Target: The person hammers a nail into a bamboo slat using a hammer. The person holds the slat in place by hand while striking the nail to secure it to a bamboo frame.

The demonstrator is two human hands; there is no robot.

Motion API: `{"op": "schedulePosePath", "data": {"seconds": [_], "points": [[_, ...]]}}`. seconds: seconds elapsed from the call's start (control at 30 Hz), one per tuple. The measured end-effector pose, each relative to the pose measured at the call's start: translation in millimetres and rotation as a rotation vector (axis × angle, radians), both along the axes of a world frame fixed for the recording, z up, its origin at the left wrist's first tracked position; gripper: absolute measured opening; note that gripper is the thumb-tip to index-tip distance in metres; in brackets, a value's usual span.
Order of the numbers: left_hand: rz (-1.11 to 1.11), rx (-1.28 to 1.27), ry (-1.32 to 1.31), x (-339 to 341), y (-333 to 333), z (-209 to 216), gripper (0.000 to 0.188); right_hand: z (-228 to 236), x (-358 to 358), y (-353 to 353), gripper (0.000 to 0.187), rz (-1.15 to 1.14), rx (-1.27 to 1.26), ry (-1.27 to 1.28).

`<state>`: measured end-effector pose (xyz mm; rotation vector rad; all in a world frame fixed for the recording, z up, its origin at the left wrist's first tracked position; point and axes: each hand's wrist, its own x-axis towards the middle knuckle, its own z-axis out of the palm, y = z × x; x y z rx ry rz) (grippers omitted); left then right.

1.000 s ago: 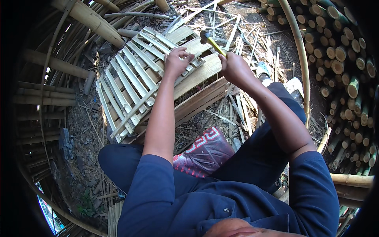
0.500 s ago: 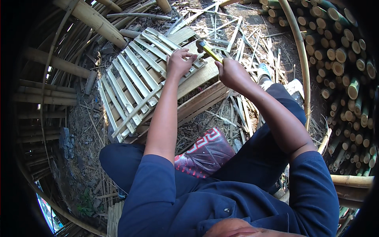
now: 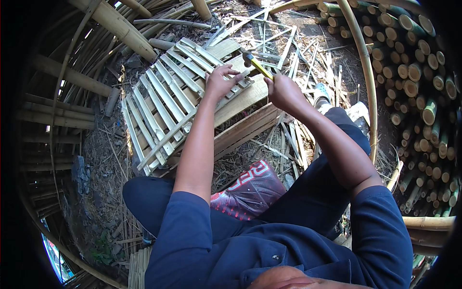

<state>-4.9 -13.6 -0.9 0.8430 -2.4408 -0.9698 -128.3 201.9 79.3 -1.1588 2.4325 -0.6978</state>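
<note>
And here the slatted panel (image 3: 166, 98) lies on wooden boards (image 3: 245, 98), left hand (image 3: 222, 81) over its right end, right hand (image 3: 285, 91) further right, hammer (image 3: 259, 66) head pointing left! Scraps (image 3: 293, 53) behind, poles (image 3: 77, 76) left, stacked bamboo (image 3: 418, 86) far right, cloth (image 3: 252, 190) in front, between 2 legs (image 3: 313, 173).

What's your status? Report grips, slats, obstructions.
Right grip closed on hammer. Left grip at bamboo slats. Slats atop wooden boards. Left grip near hammer head.

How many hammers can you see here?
1: the yellow-handled hammer is in the right hand, its head up and to the right of the left hand. Others could be hidden among the scraps.
</note>
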Motion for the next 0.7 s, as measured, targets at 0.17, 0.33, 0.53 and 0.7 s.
{"op": "schedulePosePath", "data": {"seconds": [0.17, 0.33, 0.53, 0.7], "points": [[0.005, 0.035, -0.02, 9, 6, 10, 0.035, -6, -4, 0, 0.047, -0.002, -0.047, 0.01], [0.026, 0.025, 0.049, 13, 0, 4, 0.033, -2, -2, -1, 0.047, 0.055, -0.065, 0.002], [0.013, 0.02, 0.075, 8, 5, 7, 0.038, -3, 6, -2, 0.047, 0.099, -0.074, -0.003], [0.02, 0.007, -0.018, 5, 14, 18, 0.038, -9, 6, -6, 0.047, 0.105, -0.063, -0.002]]}}
